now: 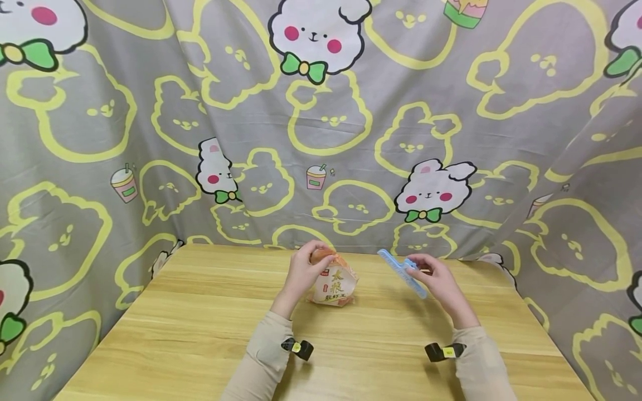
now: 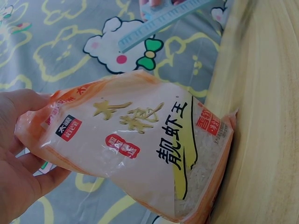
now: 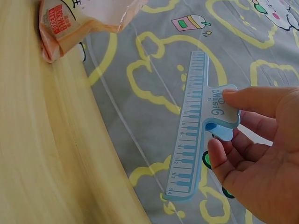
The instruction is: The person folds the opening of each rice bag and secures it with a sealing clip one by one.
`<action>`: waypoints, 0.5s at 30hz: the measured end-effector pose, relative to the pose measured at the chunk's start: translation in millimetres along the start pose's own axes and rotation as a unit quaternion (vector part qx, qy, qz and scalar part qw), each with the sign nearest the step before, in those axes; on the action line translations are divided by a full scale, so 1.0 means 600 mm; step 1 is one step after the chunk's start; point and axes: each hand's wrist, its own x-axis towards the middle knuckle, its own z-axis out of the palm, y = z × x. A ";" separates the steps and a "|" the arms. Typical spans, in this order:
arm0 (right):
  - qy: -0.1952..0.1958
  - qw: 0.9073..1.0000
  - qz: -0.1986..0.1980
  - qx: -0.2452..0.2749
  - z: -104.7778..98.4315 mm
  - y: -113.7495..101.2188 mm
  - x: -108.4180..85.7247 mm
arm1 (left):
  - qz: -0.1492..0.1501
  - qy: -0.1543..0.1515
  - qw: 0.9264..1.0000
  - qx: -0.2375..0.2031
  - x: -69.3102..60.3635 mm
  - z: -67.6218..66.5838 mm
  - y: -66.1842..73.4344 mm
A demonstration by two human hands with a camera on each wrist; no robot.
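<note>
A plastic bag of rice (image 2: 135, 126) in white and orange, with gold and black lettering, stands on the table. My left hand (image 1: 308, 267) grips its gathered top, thumb in front and fingers behind, as the left wrist view shows. Grains show through a clear window at the bag's lower end. To the right, my right hand (image 3: 261, 140) holds a long light-blue clip (image 3: 189, 135) by its handle, thumb on one lever and fingers at the other. Piano keys and numbers are printed along the clip's bar. The clip is raised above the table, apart from the bag.
The wooden table (image 1: 200, 334) has a light yellow grain. Behind it and at both sides hangs a grey curtain (image 1: 261, 128) with yellow outlines and white cartoon rabbits. Black wrist cameras (image 1: 299, 349) sit on both sleeves.
</note>
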 end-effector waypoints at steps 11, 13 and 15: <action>-0.021 1.000 -0.007 0.009 0.006 0.002 0.012 | 0.001 0.006 1.000 0.001 0.000 0.001 -0.004; -0.028 1.000 -0.008 0.011 0.008 0.002 0.012 | -0.005 0.004 1.000 0.000 0.000 0.001 -0.003; -0.034 0.999 -0.008 0.011 0.009 0.002 0.013 | -0.010 0.001 1.000 -0.001 0.000 0.000 -0.002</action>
